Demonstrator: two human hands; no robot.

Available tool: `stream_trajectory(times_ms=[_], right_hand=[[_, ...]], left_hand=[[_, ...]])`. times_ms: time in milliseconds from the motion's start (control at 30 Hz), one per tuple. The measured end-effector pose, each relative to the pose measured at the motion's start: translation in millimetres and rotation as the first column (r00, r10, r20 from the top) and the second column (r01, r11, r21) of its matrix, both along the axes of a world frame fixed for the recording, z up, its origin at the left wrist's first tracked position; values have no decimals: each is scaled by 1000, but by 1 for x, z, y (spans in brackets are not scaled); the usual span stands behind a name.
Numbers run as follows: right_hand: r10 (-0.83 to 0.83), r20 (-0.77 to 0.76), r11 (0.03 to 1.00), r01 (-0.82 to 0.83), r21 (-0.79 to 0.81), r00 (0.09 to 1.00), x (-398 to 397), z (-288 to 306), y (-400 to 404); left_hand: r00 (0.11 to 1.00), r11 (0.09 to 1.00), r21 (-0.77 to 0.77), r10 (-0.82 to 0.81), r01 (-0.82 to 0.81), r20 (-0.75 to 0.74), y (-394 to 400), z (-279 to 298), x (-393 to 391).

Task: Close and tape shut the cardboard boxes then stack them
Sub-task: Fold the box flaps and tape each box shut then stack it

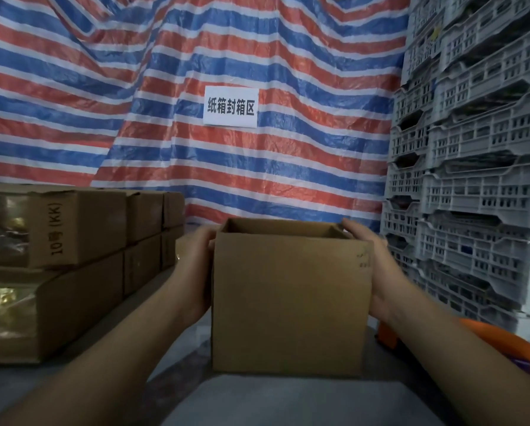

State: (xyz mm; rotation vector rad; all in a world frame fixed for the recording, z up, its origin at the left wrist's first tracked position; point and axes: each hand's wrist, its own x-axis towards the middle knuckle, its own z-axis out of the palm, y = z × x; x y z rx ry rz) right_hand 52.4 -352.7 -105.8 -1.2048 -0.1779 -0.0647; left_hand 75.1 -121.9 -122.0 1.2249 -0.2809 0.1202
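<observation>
An open box stands upright on the grey bench at the centre of view, toward 6 o'clock. Its top is not yet closed: the mouth gapes, the inner walls show, and no tape crosses it. Whether its flaps are folded inward or hang down behind cannot be told.

The left hand lies flat against the box's left wall, at 9 o'clock from it, fingers fairly straight and pressing; this grip is open, not curled round anything. The right hand holds the right wall at 3 o'clock, fingertips reaching the upper rear corner of the rim; its fingers also look extended along the cardboard, so this grip reads as open, clamping the box between the palms.

At 9 o'clock, well apart from the box, a stack of closed boxes sits in two layers, several with shiny tape across their ends. These look finished and stacked.

At 4 o'clock, near the right forearm, an orange tool lies on the bench, probably the tape dispenser, though it is partly hidden.

Judged from this, a good part of the work is done. For the box in hand everything is left: folding the flaps, taping, then placing it on the stack.
</observation>
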Motion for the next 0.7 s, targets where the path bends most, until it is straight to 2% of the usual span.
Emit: stream_trajectory(times_ms=[233,500,700], right_hand=[[-49,-37,998,50,46,998,-8,-3,7],[-80,-10,994,80,73,997,-1,-7,7],[-85,26,994,83,70,996,3,-8,5]], left_hand=[[1000,1000,3,-25,25,-2,-3,2,-14],[999,999,17,-42,42,-24,-2,2,-16],[997,993,119,5,4,-77,-9,2,-13]])
